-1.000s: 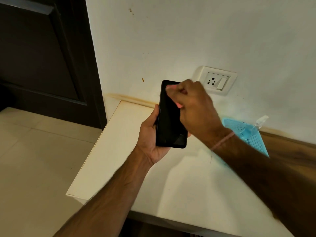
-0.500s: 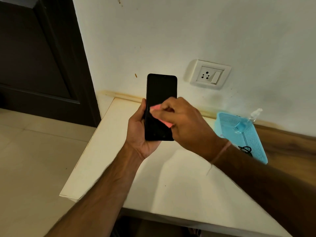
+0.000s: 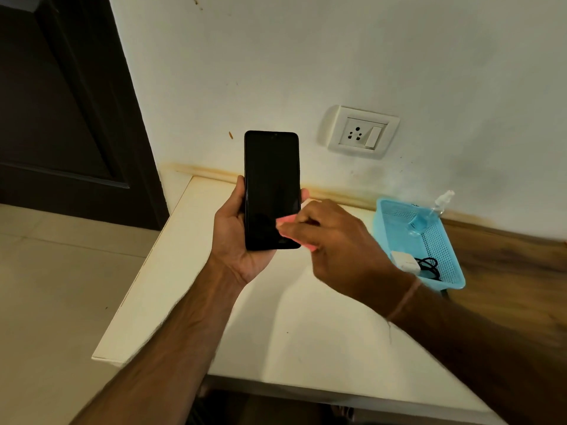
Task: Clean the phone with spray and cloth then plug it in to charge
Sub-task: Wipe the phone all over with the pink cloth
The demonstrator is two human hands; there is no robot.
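Observation:
My left hand point(image 3: 234, 237) holds a black phone point(image 3: 271, 179) upright above the table, its dark screen facing me. My right hand point(image 3: 337, 250) pinches a small pink cloth point(image 3: 287, 223) against the lower right part of the screen. A clear spray bottle point(image 3: 429, 214) leans in a light blue basket point(image 3: 454, 271) at the right, by the wall. In the same basket lie a white charger plug point(image 3: 405, 261) and a black cable point(image 3: 429, 266). A white wall socket point(image 3: 362, 135) with a switch is mounted just right of the phone.
The cream table point(image 3: 291, 326) stands against a white wall, its left corner near a dark door point(image 3: 61, 111). A wooden surface point(image 3: 506, 271) continues to the right behind the basket. Pale floor tiles point(image 3: 61, 302) lie at the left.
My right hand has wiped the cloth down the screen from its top to its lower right edge. The phone has turned more squarely toward me, and the charger has come into view in the basket.

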